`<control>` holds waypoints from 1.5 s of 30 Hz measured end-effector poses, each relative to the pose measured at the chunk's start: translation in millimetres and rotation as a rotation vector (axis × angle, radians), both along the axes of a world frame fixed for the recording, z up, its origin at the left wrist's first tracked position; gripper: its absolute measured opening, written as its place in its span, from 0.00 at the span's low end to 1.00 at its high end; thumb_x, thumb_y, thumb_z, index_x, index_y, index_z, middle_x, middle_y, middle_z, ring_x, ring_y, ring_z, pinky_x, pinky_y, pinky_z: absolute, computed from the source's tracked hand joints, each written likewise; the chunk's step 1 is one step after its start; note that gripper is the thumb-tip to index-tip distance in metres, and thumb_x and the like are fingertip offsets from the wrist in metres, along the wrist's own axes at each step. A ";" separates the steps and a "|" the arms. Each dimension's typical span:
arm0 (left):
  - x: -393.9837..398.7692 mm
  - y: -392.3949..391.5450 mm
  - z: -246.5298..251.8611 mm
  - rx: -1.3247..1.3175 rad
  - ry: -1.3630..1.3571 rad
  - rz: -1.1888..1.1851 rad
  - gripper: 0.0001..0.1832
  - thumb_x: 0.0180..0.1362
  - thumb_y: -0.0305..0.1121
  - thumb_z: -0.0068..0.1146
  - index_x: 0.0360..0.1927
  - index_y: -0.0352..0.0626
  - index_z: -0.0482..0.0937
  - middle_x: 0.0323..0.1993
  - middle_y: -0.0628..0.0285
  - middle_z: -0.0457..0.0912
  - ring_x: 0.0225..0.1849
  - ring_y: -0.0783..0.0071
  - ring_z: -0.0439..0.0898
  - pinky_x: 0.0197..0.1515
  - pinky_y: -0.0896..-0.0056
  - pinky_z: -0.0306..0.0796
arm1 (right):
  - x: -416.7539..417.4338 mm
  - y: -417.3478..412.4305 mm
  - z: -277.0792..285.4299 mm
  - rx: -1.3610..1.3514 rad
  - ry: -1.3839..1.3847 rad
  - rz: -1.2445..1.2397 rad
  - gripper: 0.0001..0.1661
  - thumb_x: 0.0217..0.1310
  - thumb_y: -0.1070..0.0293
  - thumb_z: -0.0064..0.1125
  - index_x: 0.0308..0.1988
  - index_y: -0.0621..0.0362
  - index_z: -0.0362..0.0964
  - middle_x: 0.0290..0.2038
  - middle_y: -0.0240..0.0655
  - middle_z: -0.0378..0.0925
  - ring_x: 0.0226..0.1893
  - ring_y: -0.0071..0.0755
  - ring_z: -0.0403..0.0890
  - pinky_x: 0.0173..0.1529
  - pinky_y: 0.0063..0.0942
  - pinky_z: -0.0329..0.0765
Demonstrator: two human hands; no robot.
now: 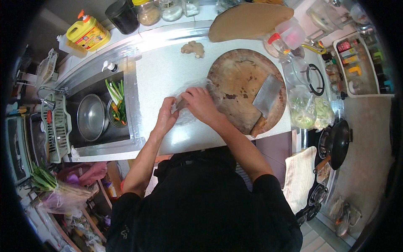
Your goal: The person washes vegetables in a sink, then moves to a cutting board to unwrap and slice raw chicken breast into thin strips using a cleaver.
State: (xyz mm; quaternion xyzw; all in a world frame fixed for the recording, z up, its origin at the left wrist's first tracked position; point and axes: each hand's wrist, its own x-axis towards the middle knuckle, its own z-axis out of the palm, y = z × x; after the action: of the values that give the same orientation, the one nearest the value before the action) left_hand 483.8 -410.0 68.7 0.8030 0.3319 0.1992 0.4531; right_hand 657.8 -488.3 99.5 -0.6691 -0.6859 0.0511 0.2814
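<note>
Both my hands meet over the white counter (157, 75), gripping a clear plastic bag (187, 117) by its gathered part. My left hand (167, 116) pinches one side of it, thumb and fingers bent inward. Across from it, my right hand (201, 104) holds the other side, its fingers curled over the plastic. Whether anything is inside the bag, I cannot tell. Just right of my right hand lies a round wooden chopping board (239, 75), with the bag's edge reaching its rim. A cleaver (267, 96) rests flat on the board, its wooden handle towards me. Behind the bag sits a ginger root (193, 49).
On the left, the sink (94, 78) holds a steel bowl (91, 117) and a bowl with scallions and peppers (117, 104). Bagged green vegetables (302, 108) and a wok (338, 145) stand right of the board. Jars (147, 14) line the back ledge.
</note>
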 end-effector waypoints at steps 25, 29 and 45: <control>13.8 0.0 9.7 0.179 0.027 -0.107 0.15 0.49 0.15 0.50 0.42 0.37 0.76 0.40 0.49 0.75 0.43 0.46 0.77 0.46 0.55 0.73 | 56.4 -25.7 19.2 -0.008 -0.058 0.318 0.20 0.50 0.67 0.62 0.46 0.52 0.75 0.41 0.35 0.78 0.40 0.41 0.80 0.43 0.35 0.78; 26.2 -4.5 -27.5 0.093 0.112 -0.073 0.16 0.50 0.15 0.50 0.42 0.37 0.78 0.41 0.48 0.77 0.44 0.45 0.78 0.47 0.54 0.73 | 49.8 -34.5 33.8 -0.149 -0.039 0.264 0.19 0.56 0.65 0.59 0.50 0.49 0.73 0.40 0.36 0.74 0.38 0.44 0.81 0.40 0.39 0.80; 38.4 2.3 -10.7 0.550 0.180 -0.280 0.06 0.50 0.20 0.52 0.32 0.37 0.77 0.36 0.54 0.73 0.42 0.54 0.74 0.43 0.56 0.70 | 51.9 -71.1 44.2 -0.429 0.342 -0.092 0.16 0.67 0.65 0.50 0.52 0.56 0.69 0.47 0.48 0.78 0.47 0.56 0.79 0.49 0.42 0.76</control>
State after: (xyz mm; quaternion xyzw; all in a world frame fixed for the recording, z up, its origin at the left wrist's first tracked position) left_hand 522.2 -407.7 58.1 0.9476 0.1907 0.1452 0.2111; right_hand 709.8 -559.4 143.7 -0.7255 -0.5709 0.2947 0.2469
